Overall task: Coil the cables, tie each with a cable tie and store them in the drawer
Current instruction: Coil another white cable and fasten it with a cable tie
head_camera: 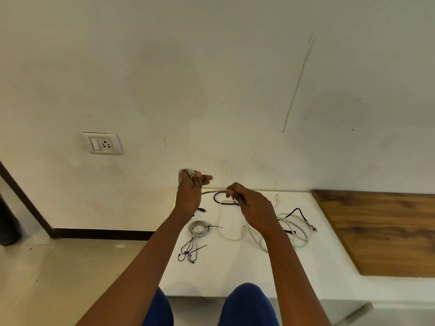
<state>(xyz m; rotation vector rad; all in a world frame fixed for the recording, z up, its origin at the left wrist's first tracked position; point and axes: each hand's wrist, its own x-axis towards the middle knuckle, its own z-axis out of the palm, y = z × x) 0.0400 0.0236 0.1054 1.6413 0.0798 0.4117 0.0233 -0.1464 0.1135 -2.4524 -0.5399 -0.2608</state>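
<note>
My left hand (189, 195) is raised over the white table's far left corner and grips several loops of a grey cable (187, 172) wound over its fingers. The free run of that cable (213, 191) stretches right to my right hand (249, 205), which pinches it between thumb and fingers. On the white table (235, 274) below lies a coiled grey cable (198, 228) bound with a black tie. Several loose black cable ties (190, 251) lie just in front of it. No drawer is visible.
A tangle of white and black cables (294, 228) lies to the right of my right hand, and a black cable loop (221, 198) sits near the wall. A wooden board (381, 231) covers the table's right end. A wall socket (103, 143) is at the left.
</note>
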